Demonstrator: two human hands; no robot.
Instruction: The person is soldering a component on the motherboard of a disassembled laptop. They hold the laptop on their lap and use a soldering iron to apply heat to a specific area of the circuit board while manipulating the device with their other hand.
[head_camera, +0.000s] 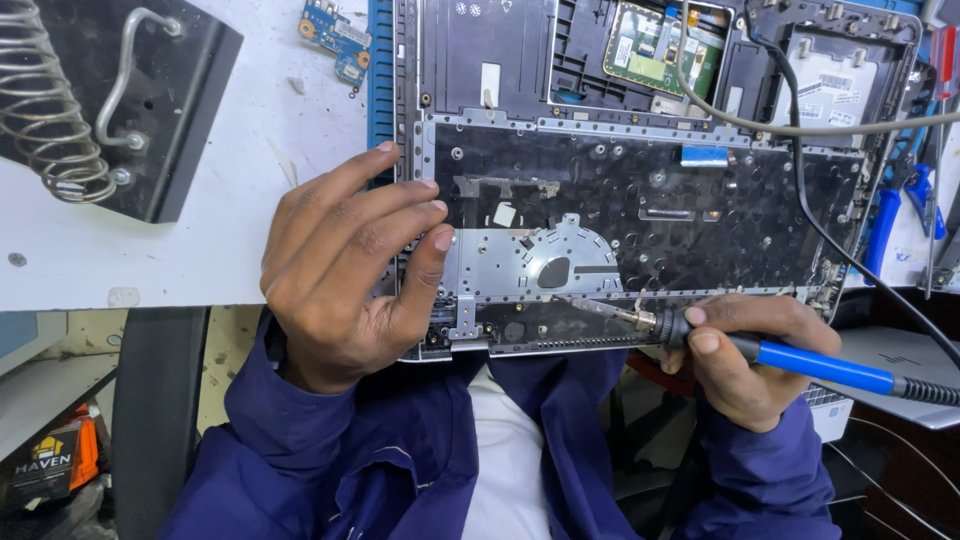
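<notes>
A white workbench (230, 240) fills the upper left of the frame. An opened laptop chassis (640, 200) is laid across the centre and steadied at its left edge by the left hand (345, 270), fingers together. At lower right, a blue-handled soldering iron (790, 362) is gripped by the right hand (745, 365), its tip on the chassis. A coiled iron stand (90, 100) sits at upper left, a small circuit board (335, 35) beside it.

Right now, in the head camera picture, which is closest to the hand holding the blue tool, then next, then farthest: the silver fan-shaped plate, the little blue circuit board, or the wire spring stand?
From the right hand:
1. Silver fan-shaped plate, just up and left, on the laptop shell.
2. Little blue circuit board, top, left of the shell.
3. Wire spring stand, far top-left corner.
</notes>
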